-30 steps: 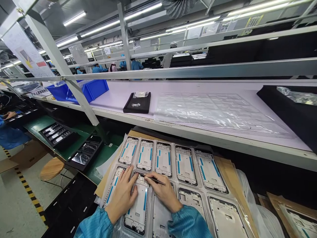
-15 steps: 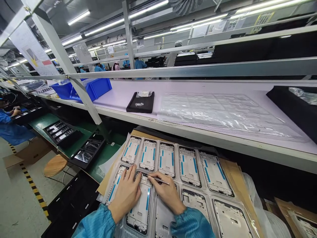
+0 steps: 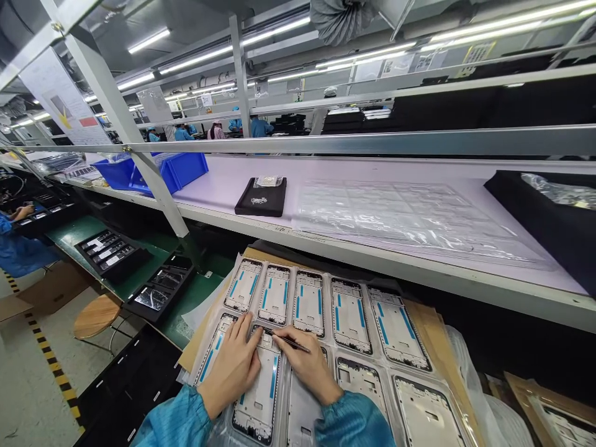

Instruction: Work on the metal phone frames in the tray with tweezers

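My left hand (image 3: 231, 366) lies with its fingers stretched over the top left of a phone frame (image 3: 261, 400), pressing lightly on it and the neighbouring frame. My right hand (image 3: 310, 366) pinches thin tweezers (image 3: 297, 345), their tip pointing at the upper edge of that same frame; the tip itself is too small to make out. Blue strips run along the sides of this frame and those in the back row. The frames rest in a clear plastic tray (image 3: 328, 366). Two front-row frames to the right, such as a bare frame (image 3: 431, 415), show no blue strips.
Cardboard (image 3: 426, 320) lies under the tray. On the shelf (image 3: 372, 166) behind are a small black tray (image 3: 274, 202) with tiny parts, clear plastic sheets (image 3: 400, 211) and blue bins (image 3: 184, 171). Black trays of phone parts (image 3: 161, 282) and a stool (image 3: 96, 316) stand left, near a co-worker's sleeve (image 3: 23, 251).
The view has shifted slightly, moving the scene a little. Both hands stay at the same frame; the tweezers have tilted slightly in my right hand.
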Demonstrator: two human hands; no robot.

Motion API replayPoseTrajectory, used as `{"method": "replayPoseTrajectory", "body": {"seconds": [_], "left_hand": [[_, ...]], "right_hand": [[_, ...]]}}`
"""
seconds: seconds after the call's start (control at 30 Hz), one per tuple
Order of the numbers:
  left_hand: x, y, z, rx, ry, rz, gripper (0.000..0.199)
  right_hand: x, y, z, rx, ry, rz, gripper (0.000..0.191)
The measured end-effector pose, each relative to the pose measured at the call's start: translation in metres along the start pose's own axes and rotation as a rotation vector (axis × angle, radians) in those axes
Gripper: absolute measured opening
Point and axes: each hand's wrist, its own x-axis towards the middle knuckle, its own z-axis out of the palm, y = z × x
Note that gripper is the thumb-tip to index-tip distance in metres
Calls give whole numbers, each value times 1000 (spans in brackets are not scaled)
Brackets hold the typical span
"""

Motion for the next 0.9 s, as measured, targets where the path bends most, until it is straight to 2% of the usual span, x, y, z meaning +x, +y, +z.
{"method": "replayPoseTrajectory", "body": {"seconds": [0.13, 0.27, 0.47, 0.67, 0.9], "left_hand": [[2, 2, 2, 53, -28, -7, 53], [8, 9, -3, 76, -164, -81, 55], [20, 11, -11, 77, -300, -137, 55], [36, -1, -2, 50, -297, -140, 60], [57, -28, 13, -68, -322, -111, 55]], "right_hand": [[1, -1, 0, 35, 6, 32, 25], [2, 1, -1, 102, 37, 96, 31], [8, 13, -3, 236, 231, 292, 52], [21, 13, 2, 289, 317, 343, 61], [42, 4, 2, 288, 358, 321, 67]]}}
